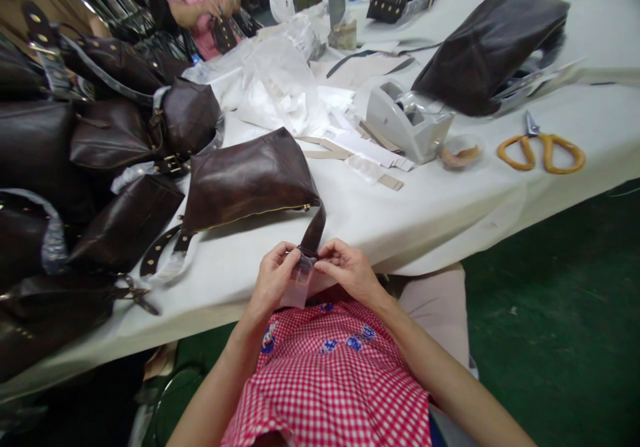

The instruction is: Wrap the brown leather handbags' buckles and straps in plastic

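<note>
A dark brown leather bag (250, 177) with a gold zipper lies at the front edge of the white-covered table. Its strap (314, 229) hangs down from the right end toward my lap. At the strap's end is a clear plastic piece (299, 287), partly over the buckle area. My left hand (277, 270) pinches the left side of the strap end and plastic, fingers closed. On the other side, my right hand (347, 268) has thumb and fingers pressed together at the strap end's right edge. Fine detail between the fingertips is too small to tell.
Several dark bags (120, 127) are piled at the left. Behind the bag lie plastic wrap (280, 83) and paper strips. A tape dispenser (405, 123), a tape roll (460, 153), orange-handled scissors (543, 147) and another bag (495, 43) are at the right. People stand beyond.
</note>
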The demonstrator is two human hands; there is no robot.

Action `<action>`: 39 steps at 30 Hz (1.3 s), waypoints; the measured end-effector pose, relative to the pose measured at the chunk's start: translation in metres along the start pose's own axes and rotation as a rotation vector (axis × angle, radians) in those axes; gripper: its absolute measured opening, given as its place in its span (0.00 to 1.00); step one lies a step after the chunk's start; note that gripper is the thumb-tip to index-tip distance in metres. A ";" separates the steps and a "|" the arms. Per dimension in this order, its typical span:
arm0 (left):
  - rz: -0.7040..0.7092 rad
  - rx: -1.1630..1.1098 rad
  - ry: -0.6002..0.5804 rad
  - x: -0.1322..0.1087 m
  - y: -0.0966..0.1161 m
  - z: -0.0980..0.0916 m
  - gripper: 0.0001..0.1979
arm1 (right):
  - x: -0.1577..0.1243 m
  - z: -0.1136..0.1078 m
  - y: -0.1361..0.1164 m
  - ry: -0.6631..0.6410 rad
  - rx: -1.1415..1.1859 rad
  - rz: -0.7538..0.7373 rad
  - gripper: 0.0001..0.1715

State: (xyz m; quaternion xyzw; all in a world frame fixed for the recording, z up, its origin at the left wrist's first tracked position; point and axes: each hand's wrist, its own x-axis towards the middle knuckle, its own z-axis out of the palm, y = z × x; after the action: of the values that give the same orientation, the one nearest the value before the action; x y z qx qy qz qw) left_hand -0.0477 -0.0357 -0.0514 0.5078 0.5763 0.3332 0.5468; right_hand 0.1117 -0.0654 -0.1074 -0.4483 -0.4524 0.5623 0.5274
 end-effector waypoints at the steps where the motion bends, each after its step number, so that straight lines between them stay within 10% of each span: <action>1: 0.004 -0.001 -0.006 -0.001 0.001 0.000 0.10 | 0.000 0.000 0.000 0.003 -0.007 -0.010 0.09; 14: 0.006 -0.080 -0.108 -0.005 -0.002 -0.001 0.22 | -0.001 0.002 -0.007 0.058 -0.186 -0.138 0.06; 39: 0.148 0.154 -0.075 -0.004 -0.001 0.000 0.09 | -0.001 0.004 -0.011 0.027 -0.267 -0.182 0.04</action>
State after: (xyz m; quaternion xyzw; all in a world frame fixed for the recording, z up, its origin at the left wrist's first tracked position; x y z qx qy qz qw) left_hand -0.0480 -0.0401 -0.0515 0.6016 0.5402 0.3081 0.5014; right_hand 0.1094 -0.0662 -0.0960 -0.4791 -0.5548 0.4410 0.5178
